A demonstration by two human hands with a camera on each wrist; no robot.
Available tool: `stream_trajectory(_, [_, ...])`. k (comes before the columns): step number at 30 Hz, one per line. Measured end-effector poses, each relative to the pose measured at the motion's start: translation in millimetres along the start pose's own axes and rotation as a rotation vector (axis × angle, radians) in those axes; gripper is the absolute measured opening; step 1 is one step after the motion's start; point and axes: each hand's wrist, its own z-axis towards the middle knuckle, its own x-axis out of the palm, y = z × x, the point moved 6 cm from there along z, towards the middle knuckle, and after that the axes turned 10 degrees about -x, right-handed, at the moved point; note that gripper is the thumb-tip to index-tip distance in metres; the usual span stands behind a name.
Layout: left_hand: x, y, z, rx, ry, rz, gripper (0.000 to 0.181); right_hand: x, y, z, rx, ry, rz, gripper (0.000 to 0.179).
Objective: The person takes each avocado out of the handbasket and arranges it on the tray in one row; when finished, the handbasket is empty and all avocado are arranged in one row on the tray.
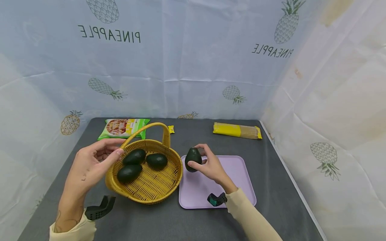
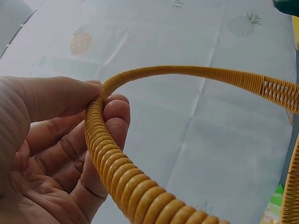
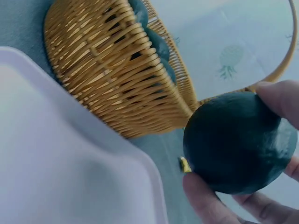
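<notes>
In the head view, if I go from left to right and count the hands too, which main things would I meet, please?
Left hand → yellow wicker basket → held avocado → right hand → long yellow packet.

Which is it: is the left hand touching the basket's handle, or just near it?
Touching: the left wrist view shows the left hand pinching the handle between thumb and fingers.
</notes>
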Motion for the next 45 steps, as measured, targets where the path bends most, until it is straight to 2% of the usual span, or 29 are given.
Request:
stream_trajectory(7, [-0.1,-0.6,0.3,-0.003,-0.002,0.003,0.026,4,-18,-9.0,0.094,0.002,-0.039,0.059])
stream_trajectory(15, [-0.3,-0.5,0.3,-0.008,-0.006,0.009,0.027,18,-33,-17.2,0.174,0.085,0.003,0.058])
stream_trajectory(19, [-0.7,-0.3,0.1,-0.012,-0.008,0.014,0.03,24,-35,-17.4,0.168,0.113,0.003,0.057])
stream_trajectory(30, [-0.5,0.2,-0.7,-0.015,0.0,0.011,0.027,40,-40,-14.3,0.162,0.153,-0.082,0.054])
stream_trajectory(36, [0.3,0.2,-0.9,-0.009,0.0,0.001,0.028,44,-37,-14.2,0.157,0.172,-0.126,0.054])
stream_trajectory(45, [0.5,-0.6,-0.5,-0.012,0.002,-0.003,0.028,45,-33,-13.8,0.165,0.218,-0.135,0.055])
